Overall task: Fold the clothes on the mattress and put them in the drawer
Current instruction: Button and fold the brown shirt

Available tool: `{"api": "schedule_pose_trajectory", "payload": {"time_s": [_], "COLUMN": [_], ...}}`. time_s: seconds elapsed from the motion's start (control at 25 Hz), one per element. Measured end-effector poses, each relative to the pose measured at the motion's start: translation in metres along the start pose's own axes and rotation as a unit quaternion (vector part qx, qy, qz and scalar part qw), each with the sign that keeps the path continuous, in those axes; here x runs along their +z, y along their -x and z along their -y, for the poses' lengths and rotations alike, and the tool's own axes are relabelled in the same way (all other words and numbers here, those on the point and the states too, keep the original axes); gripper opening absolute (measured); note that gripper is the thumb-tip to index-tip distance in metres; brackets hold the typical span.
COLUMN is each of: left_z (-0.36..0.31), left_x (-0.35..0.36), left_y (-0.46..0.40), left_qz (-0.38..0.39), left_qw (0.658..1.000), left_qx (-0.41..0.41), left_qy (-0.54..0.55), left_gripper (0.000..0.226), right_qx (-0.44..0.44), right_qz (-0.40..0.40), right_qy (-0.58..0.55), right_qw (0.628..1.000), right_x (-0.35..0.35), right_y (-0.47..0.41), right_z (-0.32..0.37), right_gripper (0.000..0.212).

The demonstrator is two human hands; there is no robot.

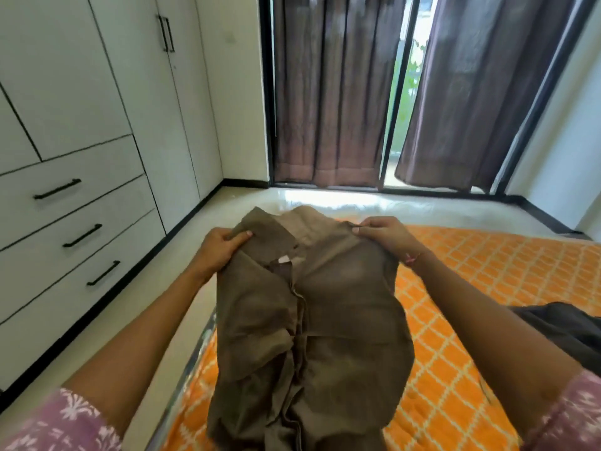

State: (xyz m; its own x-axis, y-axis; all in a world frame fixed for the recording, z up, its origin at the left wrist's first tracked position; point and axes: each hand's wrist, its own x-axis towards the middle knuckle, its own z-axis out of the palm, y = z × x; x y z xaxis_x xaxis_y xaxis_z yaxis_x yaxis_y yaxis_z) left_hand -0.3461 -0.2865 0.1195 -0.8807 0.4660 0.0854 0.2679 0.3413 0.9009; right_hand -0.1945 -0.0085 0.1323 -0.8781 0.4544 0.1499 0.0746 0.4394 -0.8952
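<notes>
A brown collared shirt [341, 320] hangs in front of me over the mattress [471, 288], which has an orange cover with a white lattice pattern. My left hand [221, 245] grips the shirt's left shoulder. My right hand [383, 232] pinches its right shoulder. The collar and a pale label face me, and the lower part bunches near the bottom of the view. Three shut drawers with black handles, the middle one [83, 236], sit in the white wardrobe on the left.
A dark garment [566, 330] lies on the mattress at the right edge. White wardrobe doors [97, 76] fill the left wall. Brown curtains [325, 92] hang over a glass door ahead. A strip of pale floor [182, 242] runs between mattress and wardrobe.
</notes>
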Motion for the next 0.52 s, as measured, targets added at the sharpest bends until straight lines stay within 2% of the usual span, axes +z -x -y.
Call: {"api": "schedule_pose_trajectory", "payload": {"time_s": [0.08, 0.12, 0.24, 0.28, 0.36, 0.44, 0.52], "left_z": [-0.033, -0.051, -0.103, -0.119, -0.153, -0.186, -0.209], "left_x": [-0.023, -0.034, -0.051, -0.06, -0.088, -0.116, -0.133], "left_y": [-0.001, 0.002, 0.007, 0.009, 0.015, 0.016, 0.019], "left_qz": [-0.005, -0.014, -0.023, -0.027, -0.039, -0.05, -0.047], "left_qw": [0.999, 0.998, 0.973, 0.975, 0.985, 0.973, 0.975], "left_qx": [0.047, 0.049, 0.05, 0.079, 0.166, 0.204, 0.206], "left_qy": [-0.008, 0.043, 0.225, 0.206, 0.03, -0.095, -0.073], "left_gripper": [0.04, 0.042, 0.043, 0.039, 0.032, 0.033, 0.035], "right_qx": [-0.056, -0.075, -0.123, -0.146, -0.186, -0.204, -0.168], "right_qz": [0.056, 0.056, -0.051, -0.098, -0.136, -0.077, 0.01], "right_qy": [0.076, 0.105, 0.066, 0.036, -0.038, -0.06, 0.018], "right_qw": [0.994, 0.99, 0.989, 0.984, 0.972, 0.974, 0.986], "right_x": [-0.025, -0.033, -0.041, -0.042, -0.052, -0.071, -0.081], "right_y": [0.001, 0.0, 0.0, 0.004, 0.012, 0.023, 0.032], "right_z": [0.057, 0.08, 0.125, 0.138, 0.166, 0.195, 0.216], "right_gripper": [0.017, 0.022, 0.023, 0.02, 0.011, 0.006, 0.008]}}
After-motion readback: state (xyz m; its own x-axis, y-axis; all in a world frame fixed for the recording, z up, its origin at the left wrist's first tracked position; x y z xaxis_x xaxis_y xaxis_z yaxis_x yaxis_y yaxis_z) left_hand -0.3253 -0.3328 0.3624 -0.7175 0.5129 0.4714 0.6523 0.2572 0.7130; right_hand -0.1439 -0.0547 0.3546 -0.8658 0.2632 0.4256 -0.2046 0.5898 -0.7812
